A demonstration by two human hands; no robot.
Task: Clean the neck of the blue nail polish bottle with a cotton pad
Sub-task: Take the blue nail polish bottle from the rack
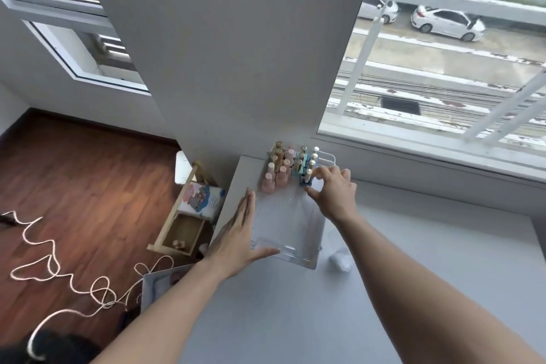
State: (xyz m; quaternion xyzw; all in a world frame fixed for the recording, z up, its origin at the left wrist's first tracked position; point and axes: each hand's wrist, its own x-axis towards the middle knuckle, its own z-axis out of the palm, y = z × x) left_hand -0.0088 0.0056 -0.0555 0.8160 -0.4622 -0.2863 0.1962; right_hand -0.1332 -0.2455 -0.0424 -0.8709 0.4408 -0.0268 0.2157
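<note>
the blue bottle (pixel 306 180) is small and dark blue with a tall gold cap. it stands upright in the clear tray (pixel 288 257), at the front of the right-hand rows, with bare tray floor before it.

nearest, two bare forearms reach across the white table (pixel 413 275). the left hand (pixel 240 238) lies flat and open against the tray's left wall, fingers straight and together, thumb along the front edge. to the right of the tray's near corner, a white cotton pad (pixel 341 260) sits on the table, apart from both hands.

farther on, the right hand (pixel 335 190) hovers over the tray with fingers spread and curled. the thumb is just in front of the blue bottle and the fingertips just beside its cap; whether they touch it cannot be told. the hand grips nothing.

behind the blue bottle stand teal bottles (pixel 297 167) with gold caps, and to the left pink bottles (pixel 276 176), packed close toward the wall. beyond the table's left edge a wooden rack (pixel 180 227) stands on the dark floor, with a white cord (pixel 59 269) looped across it.
</note>
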